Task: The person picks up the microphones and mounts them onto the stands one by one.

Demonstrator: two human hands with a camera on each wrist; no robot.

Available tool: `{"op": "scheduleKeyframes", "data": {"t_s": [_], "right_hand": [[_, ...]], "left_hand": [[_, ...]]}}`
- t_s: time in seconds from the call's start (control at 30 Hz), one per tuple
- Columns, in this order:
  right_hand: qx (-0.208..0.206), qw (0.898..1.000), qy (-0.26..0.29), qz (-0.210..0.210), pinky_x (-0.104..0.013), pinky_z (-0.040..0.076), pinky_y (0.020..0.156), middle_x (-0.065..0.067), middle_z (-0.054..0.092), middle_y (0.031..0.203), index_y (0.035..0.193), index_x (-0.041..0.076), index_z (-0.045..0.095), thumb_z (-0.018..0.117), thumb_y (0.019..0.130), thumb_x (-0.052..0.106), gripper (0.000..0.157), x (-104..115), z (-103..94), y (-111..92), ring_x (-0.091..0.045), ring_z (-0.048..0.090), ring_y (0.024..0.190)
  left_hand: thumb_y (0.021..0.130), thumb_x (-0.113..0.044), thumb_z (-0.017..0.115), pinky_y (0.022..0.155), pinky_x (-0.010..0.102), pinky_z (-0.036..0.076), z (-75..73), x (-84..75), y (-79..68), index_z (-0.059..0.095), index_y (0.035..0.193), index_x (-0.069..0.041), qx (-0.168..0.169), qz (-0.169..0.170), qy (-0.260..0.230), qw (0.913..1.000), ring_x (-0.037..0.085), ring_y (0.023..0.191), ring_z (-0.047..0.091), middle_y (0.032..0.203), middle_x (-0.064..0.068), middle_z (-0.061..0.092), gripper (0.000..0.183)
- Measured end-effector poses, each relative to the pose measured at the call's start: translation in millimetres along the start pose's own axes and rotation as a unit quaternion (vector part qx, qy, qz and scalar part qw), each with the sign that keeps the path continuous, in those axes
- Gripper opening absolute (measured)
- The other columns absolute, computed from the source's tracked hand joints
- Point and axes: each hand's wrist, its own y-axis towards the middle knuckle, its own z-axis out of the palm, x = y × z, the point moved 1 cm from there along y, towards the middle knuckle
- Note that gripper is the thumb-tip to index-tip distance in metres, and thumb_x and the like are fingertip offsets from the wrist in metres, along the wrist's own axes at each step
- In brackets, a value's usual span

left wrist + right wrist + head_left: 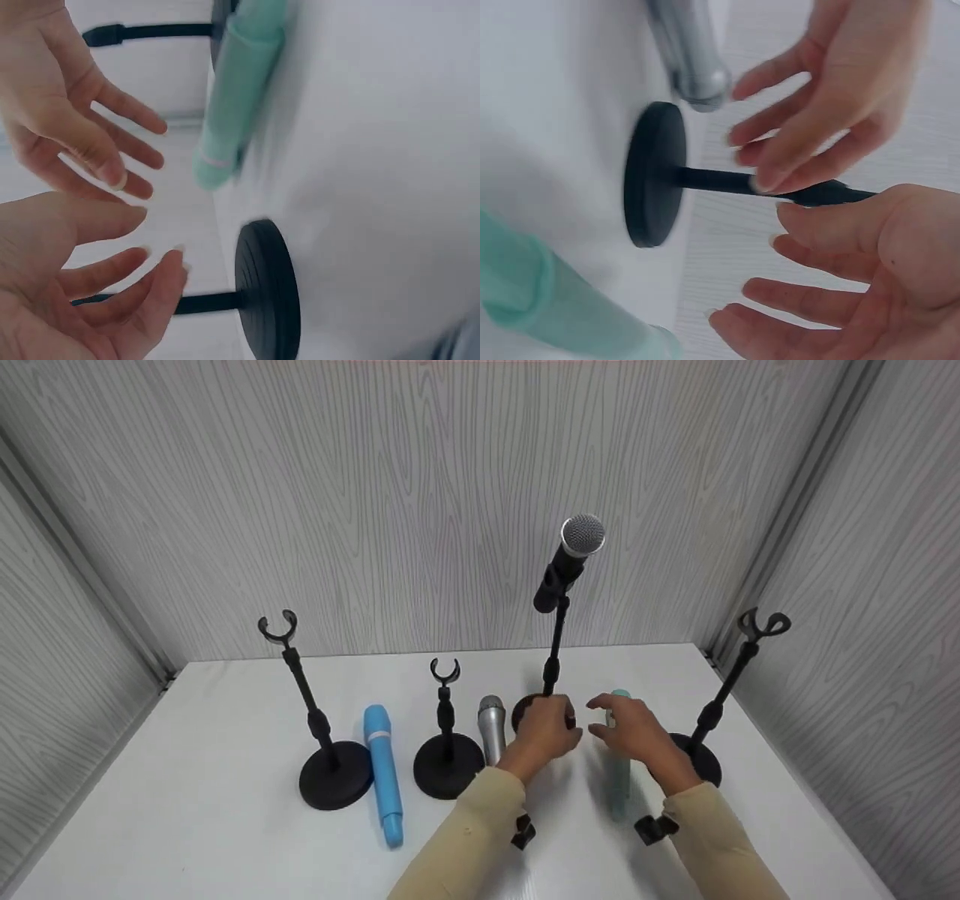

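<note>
A black microphone with a silver mesh head (571, 551) sits tilted in the clip of a black desk stand (553, 660). My left hand (546, 727) is in front of that stand's base, its fingers loosely bent around nothing. In the right wrist view, the same hand (840, 97) appears near the stand's pole. My right hand (634, 727) hovers over a mint-green microphone (619, 791) lying on the table, with spread fingers and no grip. The left wrist view shows my two hands facing each other, both apart from the mint-green microphone (236, 105). A silver microphone (492, 727) lies left of my left hand, partly hidden.
At the left stand a black stand (335, 776) and a shorter one (448, 765), with a blue microphone (383, 772) lying between them. Another stand (709, 720) with an unfilled clip is at the right, its base partly behind my right wrist. Grey wood-grain panels (450, 510) enclose the white table (225, 840).
</note>
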Motion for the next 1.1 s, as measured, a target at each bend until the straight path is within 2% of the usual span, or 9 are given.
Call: {"op": "scheduleKeyframes", "data": {"t_s": [0.07,0.17,0.23,0.37,0.47,0.63,0.83,0.97,1.1], "right_hand": [[-0.006,1.000,0.010,0.000,-0.056,0.057,0.092,-0.026,0.067,0.130,0.127,-0.003,0.067,0.070,0.096,0.007,0.033,1,-9.3,-11,-0.048,0.067,0.113],[-0.018,1.000,0.024,-0.010,-0.055,0.059,0.089,-0.027,0.066,0.132,0.126,-0.003,0.068,0.069,0.096,0.007,0.031,3,-20.1,-24,-0.049,0.068,0.112],[-0.026,0.999,0.030,-0.008,-0.054,0.059,0.089,-0.026,0.067,0.133,0.125,-0.003,0.068,0.069,0.096,0.007,0.031,3,-24.6,-30,-0.049,0.067,0.113],[-0.035,0.999,0.033,-0.004,-0.055,0.059,0.090,-0.026,0.067,0.132,0.125,-0.002,0.068,0.069,0.096,0.006,0.030,4,-28.3,-38,-0.050,0.067,0.114],[-0.036,0.999,0.033,-0.008,-0.057,0.058,0.092,-0.025,0.068,0.132,0.125,-0.002,0.068,0.070,0.096,0.007,0.030,4,-28.1,-39,-0.051,0.066,0.115],[-0.039,0.999,0.034,-0.013,-0.058,0.057,0.093,-0.025,0.068,0.131,0.124,-0.003,0.068,0.070,0.095,0.005,0.030,3,-29.2,-40,-0.051,0.067,0.114],[-0.035,0.999,0.041,-0.009,-0.057,0.057,0.094,-0.026,0.067,0.133,0.125,-0.003,0.068,0.068,0.096,0.005,0.030,0,-35.3,-41,-0.051,0.067,0.115],[-0.040,0.998,0.045,-0.007,-0.057,0.056,0.096,-0.026,0.067,0.133,0.124,-0.003,0.068,0.068,0.096,0.005,0.029,-3,-40.4,-44,-0.050,0.067,0.115],[-0.047,0.998,0.038,0.004,-0.057,0.056,0.096,-0.026,0.067,0.133,0.124,-0.002,0.069,0.068,0.097,0.007,0.029,-7,-44.7,-48,-0.049,0.067,0.115]], "left_hand": [[0.089,-0.018,0.077,0.080,0.036,0.059,8.3,-9.9,-0.3,0.071,0.110,-0.002,0.038,-0.007,0.007,0.9992,0.026,0.096,0.072,0.103,0.011,0.076,0.027],[0.090,-0.020,0.078,0.086,0.035,0.058,25.5,-21.6,1.3,0.070,0.117,-0.003,0.074,-0.027,0.018,0.9967,0.025,0.103,0.070,0.113,0.009,0.074,0.033],[0.090,-0.020,0.078,0.084,0.033,0.058,38.6,-27.0,3.2,0.068,0.116,-0.005,0.090,-0.043,0.021,0.9948,0.022,0.099,0.069,0.110,0.008,0.073,0.032],[0.091,-0.027,0.078,0.081,0.030,0.057,61.4,-33.2,7.6,0.067,0.117,-0.009,0.099,-0.071,0.021,0.9923,0.016,0.092,0.066,0.105,0.005,0.071,0.033],[0.093,-0.035,0.077,0.084,0.030,0.056,71.6,-33.9,10.1,0.066,0.119,-0.009,0.092,-0.088,0.026,0.9916,0.015,0.093,0.065,0.106,0.005,0.069,0.038],[0.092,-0.038,0.077,0.079,0.031,0.056,79.5,-31.7,13.3,0.065,0.117,-0.007,0.097,-0.112,0.030,0.9885,0.015,0.087,0.064,0.102,0.006,0.069,0.041],[0.090,-0.025,0.078,0.069,0.030,0.054,81.1,-34.1,13.3,0.066,0.107,-0.007,0.134,-0.148,-0.041,0.9790,0.015,0.075,0.059,0.088,0.004,0.065,0.028],[0.089,-0.020,0.079,0.068,0.030,0.054,78.9,-35.1,10.8,0.064,0.105,-0.006,0.145,-0.152,-0.075,0.9749,0.016,0.074,0.058,0.086,0.004,0.061,0.026],[0.087,-0.017,0.080,0.073,0.032,0.055,75.5,-34.8,8.8,0.065,0.110,-0.006,0.144,-0.139,-0.097,0.9749,0.016,0.078,0.058,0.091,0.005,0.064,0.029]]}}
